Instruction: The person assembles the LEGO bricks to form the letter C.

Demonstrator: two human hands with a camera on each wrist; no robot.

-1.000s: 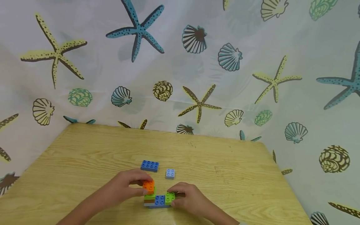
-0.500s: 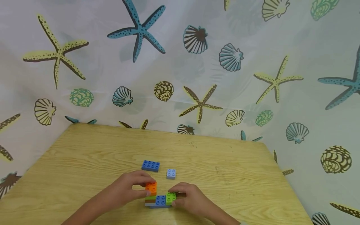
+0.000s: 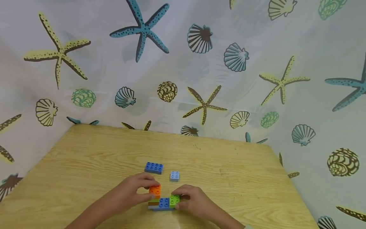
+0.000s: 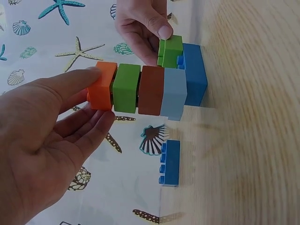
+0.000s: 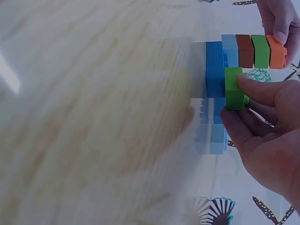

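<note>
My left hand (image 3: pixel 128 192) pinches an orange toy brick (image 4: pixel 101 86) between thumb and fingers. It sits on top of a column made of a green brick (image 4: pixel 126 88), a brown brick (image 4: pixel 151 90) and a light blue brick (image 4: pixel 174 93), with narrow gaps showing between some of them. The column rises from the left end of a long blue brick (image 3: pixel 164 203) lying on the table. At that brick's right end, my right hand (image 3: pixel 194 202) grips a second green brick (image 5: pixel 233 89) with thumb and fingers. Studs show on the blue brick between the two ends.
Behind the build, a loose dark blue brick (image 3: pixel 153 168) and a small light blue brick (image 3: pixel 174 176) lie on the wooden table (image 3: pixel 228 171). A white cloth (image 3: pixel 177 70) printed with starfish and shells hangs around the back and sides.
The orange brick has shifted slightly right and now lines up over the column, covering more of the green brick beneath. My right hand keeps its grip with little movement.
</note>
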